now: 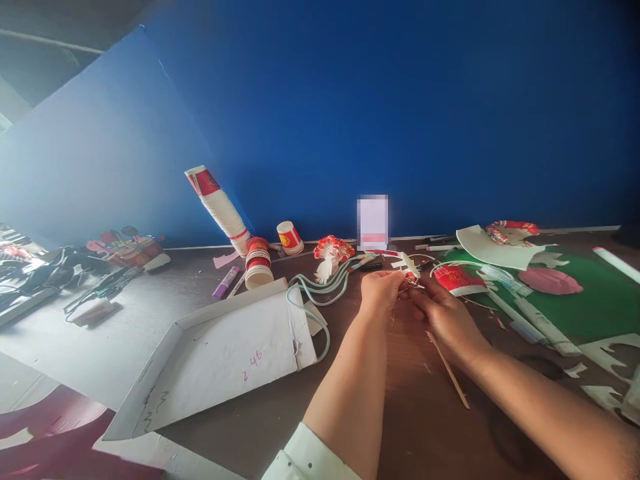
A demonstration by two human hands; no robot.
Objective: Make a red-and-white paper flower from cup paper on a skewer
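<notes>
Pinching a small red-and-white paper piece [411, 280] between them, left hand [380, 292] and right hand [445, 317] work mid-craft; a cut cup [457, 280] lies just beyond the right, unjoined.

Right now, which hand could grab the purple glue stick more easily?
Probably the left hand. The purple glue stick lies on its side of the table, while the right hand would have to cross over. Both hands pinch a small paper piece.
</notes>
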